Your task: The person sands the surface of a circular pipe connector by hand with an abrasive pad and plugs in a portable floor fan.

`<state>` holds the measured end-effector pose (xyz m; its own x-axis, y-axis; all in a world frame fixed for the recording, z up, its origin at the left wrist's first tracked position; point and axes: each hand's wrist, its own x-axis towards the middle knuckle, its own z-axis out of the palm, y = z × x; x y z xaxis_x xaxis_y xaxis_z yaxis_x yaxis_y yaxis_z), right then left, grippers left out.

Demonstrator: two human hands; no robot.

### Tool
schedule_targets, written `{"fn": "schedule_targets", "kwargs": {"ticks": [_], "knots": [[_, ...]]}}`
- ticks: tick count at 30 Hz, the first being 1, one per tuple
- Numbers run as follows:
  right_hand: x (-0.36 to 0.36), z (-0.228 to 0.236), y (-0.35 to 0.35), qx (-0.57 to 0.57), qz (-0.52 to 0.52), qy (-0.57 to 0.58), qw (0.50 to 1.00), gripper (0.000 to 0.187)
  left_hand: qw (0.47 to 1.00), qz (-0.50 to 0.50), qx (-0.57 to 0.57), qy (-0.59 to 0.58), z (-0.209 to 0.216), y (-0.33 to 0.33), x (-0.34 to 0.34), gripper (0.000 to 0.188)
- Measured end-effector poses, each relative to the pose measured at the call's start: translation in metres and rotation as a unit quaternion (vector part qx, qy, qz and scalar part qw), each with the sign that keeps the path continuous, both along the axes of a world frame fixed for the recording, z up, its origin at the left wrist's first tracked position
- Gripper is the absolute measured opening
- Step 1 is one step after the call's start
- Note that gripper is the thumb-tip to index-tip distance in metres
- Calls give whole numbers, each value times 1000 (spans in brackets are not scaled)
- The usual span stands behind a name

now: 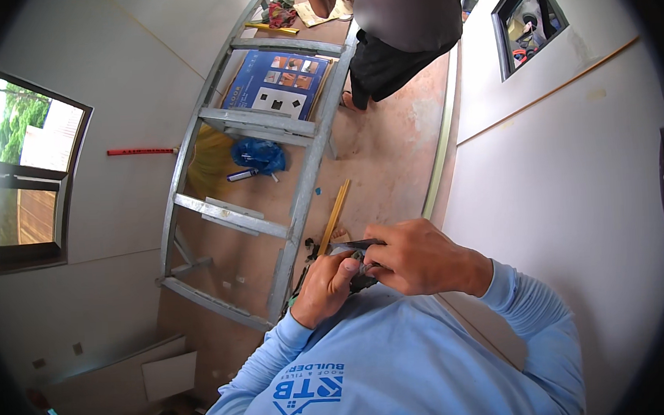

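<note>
Fingers (348,266) of both hands are pinching a small dark tool (359,260) at chest height; work looking mid-way, metal frame (300,180) lying untouched on floor (389,151).

Both hands, left hand (327,286) and right hand (415,257), grip a small dark tool (358,261).
</note>
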<state>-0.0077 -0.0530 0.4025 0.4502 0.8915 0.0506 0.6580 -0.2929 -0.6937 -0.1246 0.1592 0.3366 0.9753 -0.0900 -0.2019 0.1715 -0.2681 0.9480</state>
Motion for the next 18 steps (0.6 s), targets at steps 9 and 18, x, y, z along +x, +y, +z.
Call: {"fn": "schedule_targets", "kwargs": {"ticks": [9, 18], "knots": [[18, -3, 21, -13, -5, -65, 998, 16, 997, -82, -2, -3, 2, 25, 29, 91], [34, -20, 23, 12, -58, 44, 997, 15, 993, -114, 2, -33, 11, 40, 47, 77]]}}
